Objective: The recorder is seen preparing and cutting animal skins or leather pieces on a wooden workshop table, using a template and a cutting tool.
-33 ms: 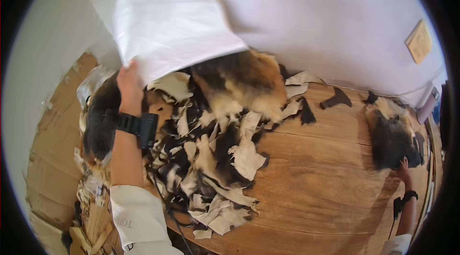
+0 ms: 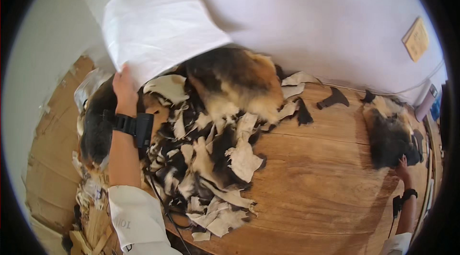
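Observation:
My left hand (image 2: 125, 86) is closed on the lower edge of a white sheet (image 2: 160, 29), held up in front of the wall. The sheet covers part of a brown, black and cream fur pelt (image 2: 239, 80) behind the scraps. At the far right, my right hand (image 2: 402, 166) reaches to the near edge of a dark pelt (image 2: 390, 135) with a paler far end. Its fingers look stretched out against the fur; their tips are small and partly lost in it. Fur and hide scraps (image 2: 244, 156) lie heaped between my arms.
A dark, fan-shaped blade tool (image 2: 334, 98) lies on the wooden table (image 2: 306, 178) near the wall. Another dark tool (image 2: 419, 142) is beside the right pelt. A cylindrical bottle (image 2: 425, 104) stands behind it. Cardboard (image 2: 55, 144) covers the left side; a black cable (image 2: 165, 207) hangs at the front.
My left hand and the white sheet have shifted slightly left and the sheet's right edge has dropped back, baring a little more of the middle pelt. My right hand stays at the right pelt.

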The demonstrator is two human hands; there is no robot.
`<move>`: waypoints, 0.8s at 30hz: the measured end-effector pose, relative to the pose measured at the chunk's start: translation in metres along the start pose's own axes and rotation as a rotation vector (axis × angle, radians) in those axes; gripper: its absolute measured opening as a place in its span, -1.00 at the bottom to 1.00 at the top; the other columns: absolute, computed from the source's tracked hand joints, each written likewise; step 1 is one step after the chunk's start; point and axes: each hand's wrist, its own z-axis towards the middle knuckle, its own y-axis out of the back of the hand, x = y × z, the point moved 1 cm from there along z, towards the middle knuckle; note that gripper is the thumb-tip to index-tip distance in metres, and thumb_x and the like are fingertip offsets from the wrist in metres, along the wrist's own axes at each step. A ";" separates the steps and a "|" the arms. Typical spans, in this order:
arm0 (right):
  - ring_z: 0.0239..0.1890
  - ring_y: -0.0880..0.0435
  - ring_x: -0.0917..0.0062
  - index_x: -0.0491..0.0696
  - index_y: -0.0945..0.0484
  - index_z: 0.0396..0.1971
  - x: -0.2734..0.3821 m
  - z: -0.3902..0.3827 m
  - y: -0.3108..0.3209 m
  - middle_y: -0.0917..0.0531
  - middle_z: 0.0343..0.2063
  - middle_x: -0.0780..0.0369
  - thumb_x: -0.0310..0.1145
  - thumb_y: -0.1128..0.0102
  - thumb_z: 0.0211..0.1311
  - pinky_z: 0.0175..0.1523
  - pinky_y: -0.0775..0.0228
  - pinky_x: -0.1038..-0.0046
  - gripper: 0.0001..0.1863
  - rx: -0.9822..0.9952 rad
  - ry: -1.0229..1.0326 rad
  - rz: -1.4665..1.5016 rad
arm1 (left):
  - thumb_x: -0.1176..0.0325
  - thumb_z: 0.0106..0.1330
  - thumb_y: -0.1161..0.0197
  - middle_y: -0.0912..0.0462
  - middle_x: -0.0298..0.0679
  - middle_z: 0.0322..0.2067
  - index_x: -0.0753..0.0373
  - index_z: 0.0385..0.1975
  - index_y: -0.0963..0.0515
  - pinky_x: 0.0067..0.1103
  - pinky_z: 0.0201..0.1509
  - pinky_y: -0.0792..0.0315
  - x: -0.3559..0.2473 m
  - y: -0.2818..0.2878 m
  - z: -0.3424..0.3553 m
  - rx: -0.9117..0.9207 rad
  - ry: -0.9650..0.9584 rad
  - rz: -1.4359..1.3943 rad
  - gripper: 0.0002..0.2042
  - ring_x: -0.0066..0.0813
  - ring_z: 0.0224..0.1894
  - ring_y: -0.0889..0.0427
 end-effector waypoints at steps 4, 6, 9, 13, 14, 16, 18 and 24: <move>0.21 0.08 -0.03 -0.36 -0.27 -0.07 0.024 -0.008 0.024 -0.07 0.12 -0.17 -0.53 -0.02 -0.18 0.29 0.20 0.20 -0.46 -0.019 -0.124 0.131 | 0.32 0.10 -0.12 -0.32 0.04 -0.07 0.44 0.01 -0.17 -0.38 -0.10 -0.34 0.025 -0.038 -0.023 -0.644 -0.631 1.407 -0.48 -0.18 -0.04 -0.32; 0.22 0.10 -0.03 -0.37 -0.27 -0.07 0.027 -0.008 0.025 -0.06 0.13 -0.16 -0.53 -0.03 -0.17 0.29 0.20 0.20 -0.47 -0.014 -0.138 0.134 | 0.23 0.09 -0.11 -0.23 0.10 0.01 0.39 0.09 -0.11 -0.32 -0.01 -0.28 0.042 -0.062 -0.030 -0.096 -0.617 1.120 -0.41 0.00 0.02 -0.25; 0.24 0.14 -0.01 -0.39 -0.28 -0.07 0.031 -0.023 0.035 -0.04 0.14 -0.16 -0.52 -0.04 -0.15 0.29 0.19 0.21 -0.48 0.015 -0.199 0.157 | 0.04 0.09 -0.12 -0.25 0.14 -0.01 0.42 0.07 -0.14 -0.36 0.06 -0.22 0.052 -0.134 -0.075 0.290 -0.264 0.820 -0.34 0.01 0.01 -0.31; 0.26 0.21 0.03 -0.40 -0.24 -0.05 0.066 -0.028 0.063 0.07 0.17 -0.17 -0.52 -0.02 -0.11 0.30 0.22 0.27 -0.47 0.109 -0.238 0.248 | -0.12 -0.13 -0.24 -0.37 0.16 -0.10 0.31 0.11 -0.14 -0.33 -0.03 -0.31 0.071 -0.181 -0.098 0.191 0.021 0.725 -0.16 0.01 -0.08 -0.42; 0.26 0.21 0.03 -0.40 -0.24 -0.05 0.069 -0.029 0.065 0.07 0.17 -0.17 -0.52 -0.02 -0.11 0.30 0.22 0.27 -0.47 0.112 -0.259 0.252 | -0.12 -0.17 -0.26 -0.45 0.13 -0.17 0.31 0.10 -0.17 -0.33 -0.09 -0.35 0.069 -0.184 -0.101 0.284 0.181 0.647 -0.15 0.00 -0.15 -0.47; 0.26 0.21 0.03 -0.40 -0.26 -0.07 0.080 -0.020 0.064 0.06 0.17 -0.18 -0.51 -0.03 -0.10 0.30 0.22 0.27 -0.49 0.080 -0.205 0.242 | 0.03 -0.06 -0.23 -0.58 -0.03 -0.37 0.26 -0.25 -0.52 -0.37 -0.20 -0.38 0.106 -0.172 -0.059 0.233 -0.096 0.943 -0.54 -0.10 -0.26 -0.54; 0.26 0.22 0.03 -0.39 -0.28 -0.07 0.066 -0.025 0.061 0.05 0.17 -0.17 -0.49 -0.04 -0.10 0.30 0.22 0.27 -0.50 0.076 -0.194 0.213 | 0.15 0.04 -0.19 -0.57 -0.03 -0.36 0.23 -0.35 -0.56 -0.40 -0.21 -0.39 0.101 -0.176 -0.062 0.147 -0.155 0.972 -0.71 -0.11 -0.26 -0.54; 0.26 0.20 0.04 -0.34 -0.29 -0.06 0.086 -0.027 0.083 -0.05 0.15 -0.12 -0.47 -0.04 -0.09 0.31 0.23 0.25 -0.50 0.114 -0.165 0.221 | 0.54 -0.04 -0.10 -0.56 -0.08 -0.32 0.26 -0.29 -0.52 -0.47 -0.20 -0.38 -0.023 -0.216 -0.142 0.423 -0.738 0.458 -0.74 -0.13 -0.25 -0.53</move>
